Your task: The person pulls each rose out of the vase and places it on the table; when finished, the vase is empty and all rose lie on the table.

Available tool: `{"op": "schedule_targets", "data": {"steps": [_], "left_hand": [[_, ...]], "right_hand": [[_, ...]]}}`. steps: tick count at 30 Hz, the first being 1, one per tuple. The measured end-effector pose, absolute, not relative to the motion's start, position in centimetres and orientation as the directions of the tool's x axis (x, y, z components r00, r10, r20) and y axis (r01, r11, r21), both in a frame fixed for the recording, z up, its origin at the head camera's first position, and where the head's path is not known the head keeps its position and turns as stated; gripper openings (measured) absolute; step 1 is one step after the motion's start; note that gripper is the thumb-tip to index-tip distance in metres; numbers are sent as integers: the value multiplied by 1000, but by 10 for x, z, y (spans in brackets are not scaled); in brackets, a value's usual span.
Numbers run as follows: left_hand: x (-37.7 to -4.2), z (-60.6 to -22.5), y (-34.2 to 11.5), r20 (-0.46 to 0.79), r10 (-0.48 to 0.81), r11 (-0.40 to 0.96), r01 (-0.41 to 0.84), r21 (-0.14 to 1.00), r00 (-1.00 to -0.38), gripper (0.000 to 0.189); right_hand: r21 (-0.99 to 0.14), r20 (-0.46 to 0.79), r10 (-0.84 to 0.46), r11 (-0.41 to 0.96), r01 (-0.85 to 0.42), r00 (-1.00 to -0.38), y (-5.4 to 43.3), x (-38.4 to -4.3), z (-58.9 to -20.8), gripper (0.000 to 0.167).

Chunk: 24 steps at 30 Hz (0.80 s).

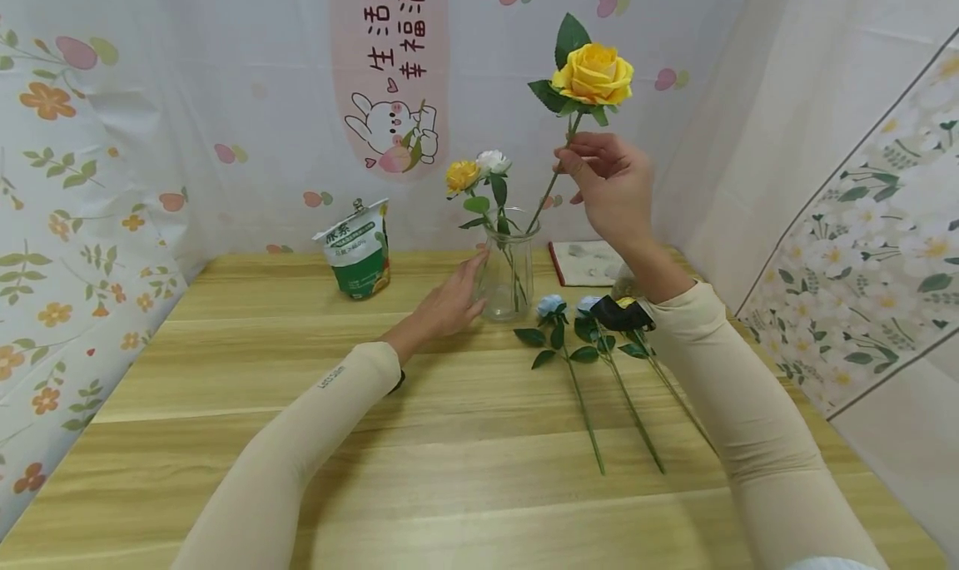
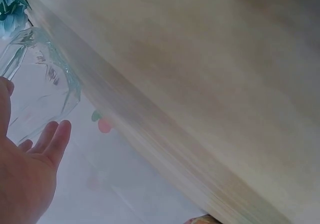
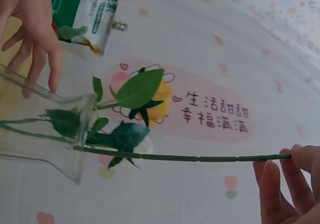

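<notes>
Right hand (image 1: pixel 618 187), fingers pinching yellow rose (image 1: pixel 593 75) by its stem, lower end at glass vase (image 1: pixel 496 291) rim, left hand (image 1: pixel 447 299), fingers loosely extended, beside it, tabletop (image 1: pixel 449 453) rear edge close behind

The rose (image 1: pixel 594 75), a full yellow bloom with dark green leaves at its left, is raised at the upper right of the head frame, bloom uppermost. Its thin green stem slants down leftward, the lower tip at the mouth of the vase (image 1: pixel 496 299). That vase, clear glass with a flared rim, stands upright near mid-frame, holding a smaller yellow flower (image 1: pixel 462 176) and a white flower (image 1: pixel 493 162), both leaning left.
</notes>
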<state>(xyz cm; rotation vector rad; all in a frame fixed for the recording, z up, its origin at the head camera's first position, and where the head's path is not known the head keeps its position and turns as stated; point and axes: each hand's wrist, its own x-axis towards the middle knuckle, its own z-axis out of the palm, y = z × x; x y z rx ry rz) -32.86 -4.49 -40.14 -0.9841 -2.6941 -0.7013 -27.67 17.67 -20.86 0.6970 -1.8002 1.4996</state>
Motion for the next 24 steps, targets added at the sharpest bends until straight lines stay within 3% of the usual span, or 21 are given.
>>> {"op": "schedule_targets", "data": {"steps": [3, 10, 24], "left_hand": [[-328, -401, -44, 325, 552, 669, 640, 378, -768, 80], [-330, -401, -42, 320, 542, 672, 630, 390, -777, 79], [-329, -400, -40, 324, 526, 678, 618, 399, -786, 79]], "right_hand": [[-593, 802, 49, 182, -784, -595, 184, -271, -204, 12], [-448, 888, 3, 226, -865, -459, 202, -256, -201, 13], [-481, 874, 62, 256, -838, -483, 237, -227, -218, 20]]}}
